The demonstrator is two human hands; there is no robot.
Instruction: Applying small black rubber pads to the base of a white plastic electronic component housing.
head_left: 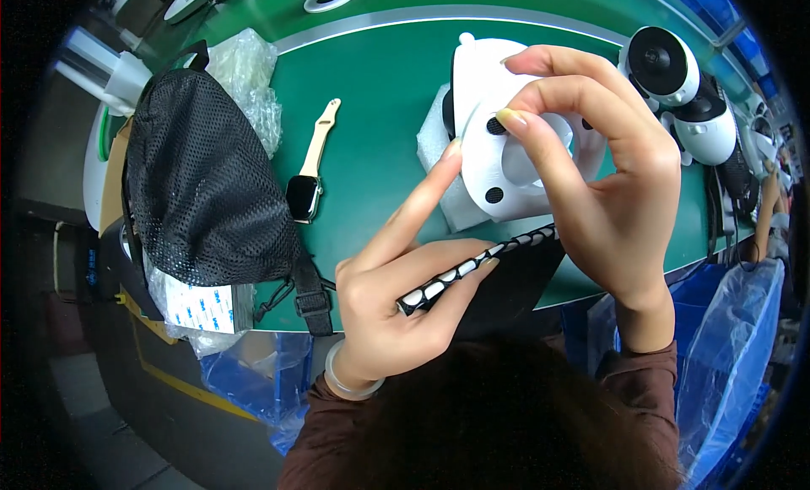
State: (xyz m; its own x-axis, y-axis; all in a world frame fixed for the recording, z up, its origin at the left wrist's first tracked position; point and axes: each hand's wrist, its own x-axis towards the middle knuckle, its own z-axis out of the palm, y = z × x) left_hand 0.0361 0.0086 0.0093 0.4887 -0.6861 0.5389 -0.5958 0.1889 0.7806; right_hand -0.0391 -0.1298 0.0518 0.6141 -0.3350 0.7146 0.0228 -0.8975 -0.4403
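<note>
A white rounded plastic housing (483, 171) with round black mesh spots and a wide central opening sits on white foam wrap (434, 135). My left hand (392, 308) grips a thin black strip with white patches (460, 273), its fingers closed round it. The left index finger stretches out and touches the housing's left edge. Above the housing, my right hand (620, 165) has thumb and index fingertips pinched together beside the upper black mesh spot (496, 125). Anything between those fingertips is too small to make out. A black sheet (519, 283) hangs below the strip.
On the green table (371, 85) lies a smartwatch with a beige band (304, 194). A black mesh bag (207, 182), bubble wrap (245, 76) and a white printed packet (198, 306) are at the left. White-and-black devices (662, 64) stand at right; blue bins (730, 321) line the front edge.
</note>
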